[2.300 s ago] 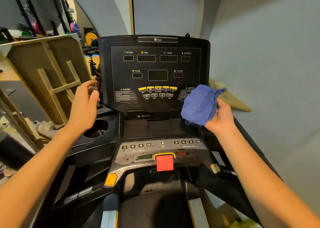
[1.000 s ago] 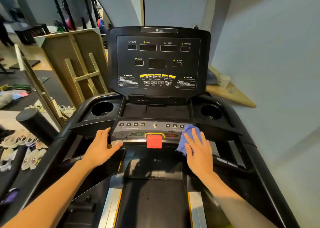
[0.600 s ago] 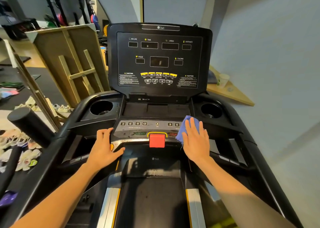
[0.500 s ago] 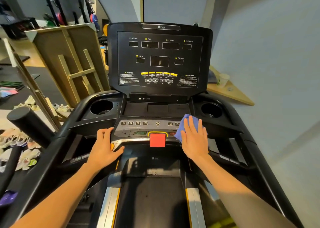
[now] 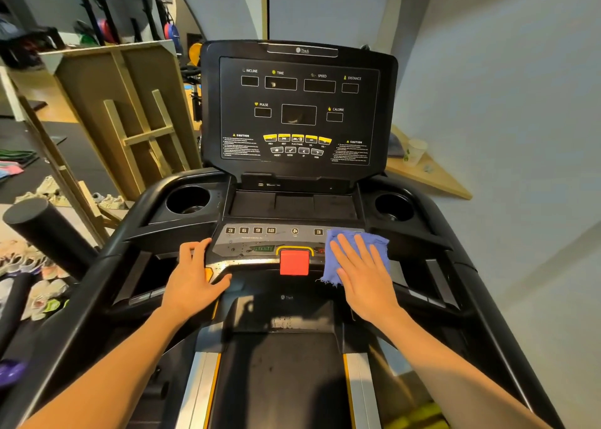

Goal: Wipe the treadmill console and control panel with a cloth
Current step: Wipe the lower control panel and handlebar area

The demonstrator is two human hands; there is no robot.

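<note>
The black treadmill console (image 5: pixel 299 109) stands upright ahead, its displays dark. Below it lies the grey control panel (image 5: pixel 260 243) with number keys and a red stop button (image 5: pixel 294 262). A blue cloth (image 5: pixel 329 274) lies on the panel's right part, covering the right-hand number keys. My right hand (image 5: pixel 364 275) presses flat on the cloth, fingers spread. My left hand (image 5: pixel 192 275) grips the panel's left end, fingers over the top and thumb along the lower edge.
Cup holders sit at the left (image 5: pixel 187 199) and right (image 5: pixel 393 205) of the tray. A wooden frame (image 5: pixel 130 113) leans at the left, with a black roller (image 5: pixel 42 230) and shoes (image 5: pixel 39 285) below. A paper cup (image 5: pixel 413 152) stands on a wooden shelf (image 5: pixel 432 178).
My right hand brought the cloth down from the console's lower right onto the control panel, then slid it up and right. My left hand moved from the console's side to the panel's left end.
</note>
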